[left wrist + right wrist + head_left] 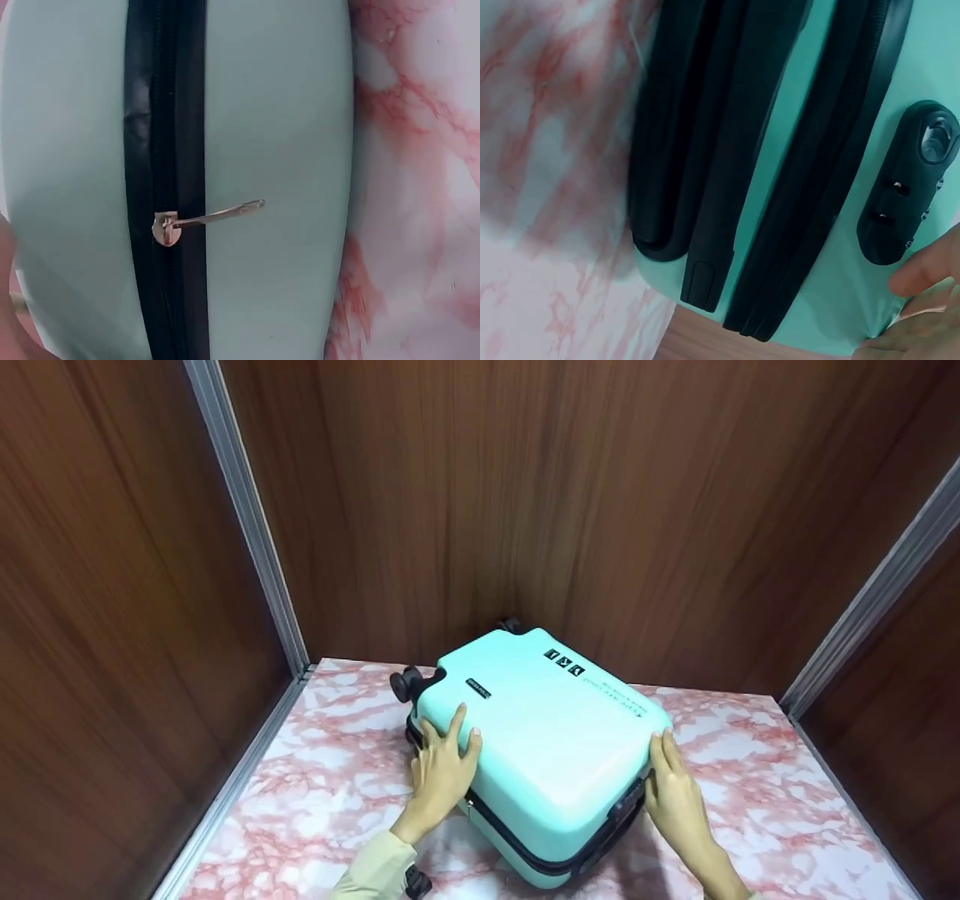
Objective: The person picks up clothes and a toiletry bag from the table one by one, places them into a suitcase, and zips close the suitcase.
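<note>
A mint-green hard-shell suitcase [540, 735] lies flat, turned at an angle, with its black wheels [407, 684] toward the back. My left hand [442, 769] rests on its left edge, fingers spread over the lid. Below that hand, a black zipper with a metal zip pull [166, 229] runs along the side. On the right corner my right hand [675, 791] lies with extended fingers against the shell. Its thumb is close by a black combination lock [904, 187], and black handles [739, 142] run along the same side.
The suitcase sits on a pink-and-white marbled surface [322, 780]. Brown wood-grain panels [562, 510] stand behind and on both sides, with metal strips [247, 502] at the corners. A black band [417, 881] is at the left sleeve.
</note>
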### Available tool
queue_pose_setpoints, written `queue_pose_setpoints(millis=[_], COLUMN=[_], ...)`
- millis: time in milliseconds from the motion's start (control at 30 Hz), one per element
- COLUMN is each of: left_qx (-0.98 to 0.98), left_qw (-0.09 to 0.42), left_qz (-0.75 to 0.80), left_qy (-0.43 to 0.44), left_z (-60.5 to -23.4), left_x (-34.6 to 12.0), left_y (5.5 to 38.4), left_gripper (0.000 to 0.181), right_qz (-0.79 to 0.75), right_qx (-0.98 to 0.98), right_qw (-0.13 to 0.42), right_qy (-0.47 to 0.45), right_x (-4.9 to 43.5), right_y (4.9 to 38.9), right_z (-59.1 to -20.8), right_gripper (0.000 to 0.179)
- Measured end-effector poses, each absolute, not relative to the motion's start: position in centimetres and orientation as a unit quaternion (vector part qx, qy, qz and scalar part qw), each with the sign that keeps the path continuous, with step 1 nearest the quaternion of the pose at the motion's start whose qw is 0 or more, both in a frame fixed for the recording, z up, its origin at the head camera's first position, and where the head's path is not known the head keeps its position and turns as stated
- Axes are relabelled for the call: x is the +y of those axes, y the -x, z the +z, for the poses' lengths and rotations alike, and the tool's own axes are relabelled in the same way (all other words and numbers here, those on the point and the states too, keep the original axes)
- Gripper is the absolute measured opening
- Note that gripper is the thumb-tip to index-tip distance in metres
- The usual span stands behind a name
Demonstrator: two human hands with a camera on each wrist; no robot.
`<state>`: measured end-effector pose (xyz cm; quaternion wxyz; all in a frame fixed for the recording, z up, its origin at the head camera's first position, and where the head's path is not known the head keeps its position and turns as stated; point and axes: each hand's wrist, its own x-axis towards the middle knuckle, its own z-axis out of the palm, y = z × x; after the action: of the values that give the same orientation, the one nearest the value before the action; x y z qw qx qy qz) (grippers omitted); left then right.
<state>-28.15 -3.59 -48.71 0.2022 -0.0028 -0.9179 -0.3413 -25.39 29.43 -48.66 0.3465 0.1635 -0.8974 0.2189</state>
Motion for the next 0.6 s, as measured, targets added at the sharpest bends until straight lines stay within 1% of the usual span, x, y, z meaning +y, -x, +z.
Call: queue_pose_setpoints(millis=[267, 400, 600], left_qx=[-0.917, -0.912, -0.917], left_qw=[0.177, 0.193, 0.205], left_qz=[-0.356, -0.361, -0.342], left_qy=[-0.024, -0.021, -0.010], left_z=[-49.1, -49.0, -48.8], left_x=[-5.2, -5.9, -5.5], left_y=[29.7, 30.2, 30.2], left_gripper=[0.057, 0.057, 0.057], right_qz=[0.220, 0.217, 0.210], right_qx=[-0.902, -0.903, -0.906], right_qw=[0.334, 0.329, 0.328], right_qy=[-0.163, -0.171, -0.164], right_x=[29.0, 28.4, 28.3], right_y=[24.2, 23.8, 24.0], right_z=[-48.6, -48.4, -48.3], right_gripper=[0.062, 0.062, 0.063])
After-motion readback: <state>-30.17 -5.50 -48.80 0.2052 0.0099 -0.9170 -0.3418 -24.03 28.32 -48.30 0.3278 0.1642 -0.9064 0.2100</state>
